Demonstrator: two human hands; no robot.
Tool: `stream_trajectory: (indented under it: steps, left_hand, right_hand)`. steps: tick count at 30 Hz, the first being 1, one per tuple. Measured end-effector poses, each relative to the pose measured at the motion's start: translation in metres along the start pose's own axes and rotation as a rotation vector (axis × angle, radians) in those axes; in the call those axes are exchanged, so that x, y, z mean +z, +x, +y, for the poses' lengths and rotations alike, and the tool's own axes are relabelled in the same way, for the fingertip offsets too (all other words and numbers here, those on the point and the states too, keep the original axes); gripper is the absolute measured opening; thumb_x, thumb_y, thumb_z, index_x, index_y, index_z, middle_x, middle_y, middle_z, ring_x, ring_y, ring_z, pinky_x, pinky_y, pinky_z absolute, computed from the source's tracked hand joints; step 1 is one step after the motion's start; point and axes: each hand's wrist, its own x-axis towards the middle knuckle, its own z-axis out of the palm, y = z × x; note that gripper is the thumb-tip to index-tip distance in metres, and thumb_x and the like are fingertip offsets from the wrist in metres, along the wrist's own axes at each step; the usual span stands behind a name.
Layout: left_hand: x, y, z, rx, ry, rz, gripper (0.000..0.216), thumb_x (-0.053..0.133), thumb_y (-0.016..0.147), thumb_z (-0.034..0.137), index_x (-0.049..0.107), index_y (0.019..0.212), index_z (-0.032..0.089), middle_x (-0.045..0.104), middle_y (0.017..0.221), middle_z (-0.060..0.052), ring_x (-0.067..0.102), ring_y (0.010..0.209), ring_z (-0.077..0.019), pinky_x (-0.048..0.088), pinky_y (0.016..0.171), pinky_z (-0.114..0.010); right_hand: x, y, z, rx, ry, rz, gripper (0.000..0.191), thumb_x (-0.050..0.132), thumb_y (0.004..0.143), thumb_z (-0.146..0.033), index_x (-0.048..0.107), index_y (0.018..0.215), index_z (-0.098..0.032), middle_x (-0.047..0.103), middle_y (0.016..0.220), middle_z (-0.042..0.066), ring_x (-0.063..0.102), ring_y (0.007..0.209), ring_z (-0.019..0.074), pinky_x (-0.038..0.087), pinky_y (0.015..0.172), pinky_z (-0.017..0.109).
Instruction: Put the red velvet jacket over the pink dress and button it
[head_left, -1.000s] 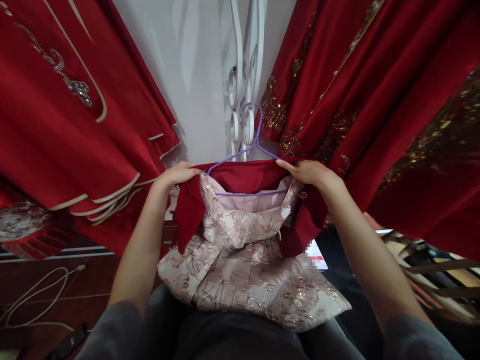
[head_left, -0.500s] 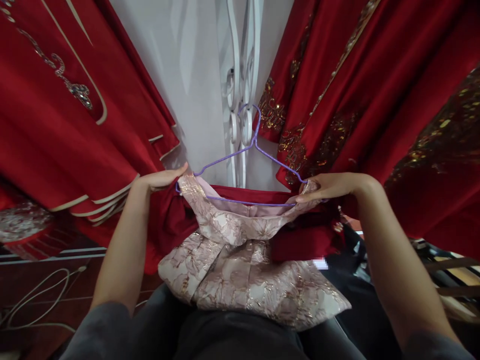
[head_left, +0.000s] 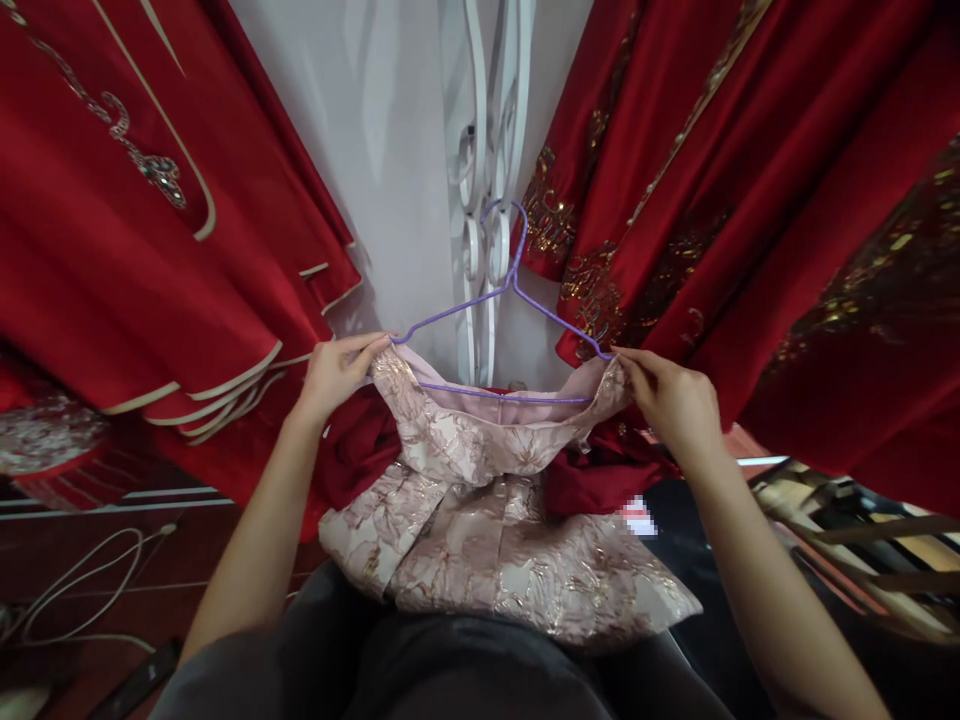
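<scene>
Over the lap (head_left: 322, 610), a brocade dress (head_left: 465, 450) met a purple hanger (head_left: 551, 315)

The left hand (head_left: 341, 375) pinched the dress at the top of one shoulder strap, beside the hanger's end, fingers drawn close together. The right hand (head_left: 671, 395) gripped the opposite strap just as narrowly. Between them the neckline dipped wide, showing a smooth pink lining (head_left: 585, 382); the hanger's thin straight bar crossed this opening, and its shoulders sloped up to a rounded hook. That hook overlapped glossy white scrollwork (head_left: 499, 250), though whether it was caught there could not be told.

Pale pink and cream, the brocade was puckered, with raised floral shapes and glinting metallic threads; the skirt flared stiffly in broad panels. Soft red cloth (head_left: 600, 485) bunched at both sides of the bodice.

To the left fell a satiny red garment (head_left: 247, 270) with cream piping and a jewelled silver motif; to the right, red drapery (head_left: 697, 200) carried gold sequins. A white cable (head_left: 124, 590) looped over the floor at lower left.

Near the skirt's right side, a small white label (head_left: 637, 515) with a red patch was pixelated and unreadable.
</scene>
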Motion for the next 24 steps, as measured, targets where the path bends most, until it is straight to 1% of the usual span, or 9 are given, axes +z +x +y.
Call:
stream_trajectory:
  steps: [4,8,10,13,15,18,19,21,24]
  left_hand:
    - [0.015,-0.019,0.007,0.038,0.204,0.275,0.035,0.046,0.093,0.041,0.068,0.115,0.025,0.066,0.123,-0.001,0.059,0.116,-0.0185,0.041,0.104,-0.031]
    - [0.026,-0.039,-0.001,-0.112,0.281,0.416,0.036,0.044,0.093,0.041,0.070,0.111,0.024,0.061,0.130,-0.005,0.057,0.120,-0.0224,0.038,0.106,-0.037]
    - [0.027,-0.051,-0.013,-0.265,0.278,0.396,0.038,0.045,0.092,0.044,0.071,0.108,0.022,0.065,0.124,-0.008,0.060,0.115,-0.0266,0.040,0.103,-0.041]
    - [0.019,-0.069,-0.027,-0.454,0.241,0.209,0.040,0.051,0.086,0.048,0.072,0.105,0.020,0.072,0.107,-0.011,0.066,0.101,-0.0300,0.049,0.089,-0.040]
    - [0.009,-0.079,-0.026,-0.375,0.224,0.116,0.035,0.053,0.085,0.046,0.074,0.098,0.021,0.074,0.102,-0.008,0.067,0.096,-0.0274,0.050,0.087,-0.037]
    - [-0.005,-0.084,0.001,-0.055,0.242,0.169,0.025,0.056,0.085,0.041,0.074,0.089,0.024,0.072,0.101,-0.004,0.064,0.098,-0.0223,0.046,0.095,-0.037]
    - [-0.007,-0.082,0.015,0.028,0.234,0.181,0.023,0.058,0.085,0.040,0.074,0.088,0.024,0.072,0.100,-0.003,0.063,0.098,-0.0212,0.046,0.095,-0.037]
    - [-0.003,-0.076,0.046,0.167,0.158,0.097,0.020,0.057,0.087,0.035,0.074,0.089,0.026,0.071,0.100,-0.002,0.063,0.096,-0.0188,0.047,0.095,-0.038]
    - [0.024,-0.061,0.087,0.353,0.127,-0.116,0.019,0.056,0.089,0.033,0.074,0.091,0.029,0.067,0.117,-0.002,0.058,0.111,-0.0199,0.042,0.103,-0.045]
  right_hand:
    - [0.005,-0.004,0.006,0.095,-0.140,0.058,0.040,0.035,0.095,-0.038,0.066,0.113,-0.021,0.073,0.089,0.012,0.067,0.073,0.0260,0.040,0.058,0.031]
    - [0.012,-0.011,0.016,0.195,-0.180,0.041,0.044,0.033,0.094,-0.038,0.067,0.111,-0.017,0.070,0.072,0.014,0.064,0.060,0.0255,0.039,0.055,0.032]
    - [0.014,-0.016,0.019,0.240,-0.196,-0.004,0.043,0.035,0.092,-0.038,0.068,0.108,-0.016,0.069,0.069,0.015,0.063,0.058,0.0264,0.040,0.055,0.034]
    - [0.012,-0.023,0.022,0.263,-0.195,-0.196,0.036,0.041,0.087,-0.035,0.072,0.098,-0.020,0.071,0.075,0.015,0.066,0.064,0.0282,0.043,0.056,0.035]
    - [0.005,-0.029,0.020,0.222,-0.153,-0.358,0.031,0.044,0.085,-0.032,0.073,0.093,-0.023,0.073,0.080,0.012,0.067,0.071,0.0283,0.044,0.059,0.034]
    - [-0.013,-0.037,0.007,0.149,-0.072,-0.434,0.030,0.044,0.087,-0.036,0.071,0.092,-0.027,0.073,0.081,0.007,0.068,0.075,0.0273,0.045,0.063,0.034]
    - [-0.019,-0.039,0.001,0.134,-0.051,-0.402,0.030,0.043,0.088,-0.039,0.070,0.094,-0.028,0.072,0.079,0.006,0.067,0.074,0.0268,0.045,0.063,0.034]
    - [-0.031,-0.039,-0.012,0.109,-0.041,-0.298,0.030,0.044,0.088,-0.041,0.069,0.097,-0.027,0.071,0.078,0.006,0.066,0.070,0.0262,0.044,0.062,0.034]
    - [-0.039,-0.032,-0.026,0.036,-0.012,-0.139,0.029,0.045,0.088,-0.038,0.070,0.095,-0.024,0.071,0.085,0.008,0.065,0.079,0.0277,0.046,0.070,0.037]
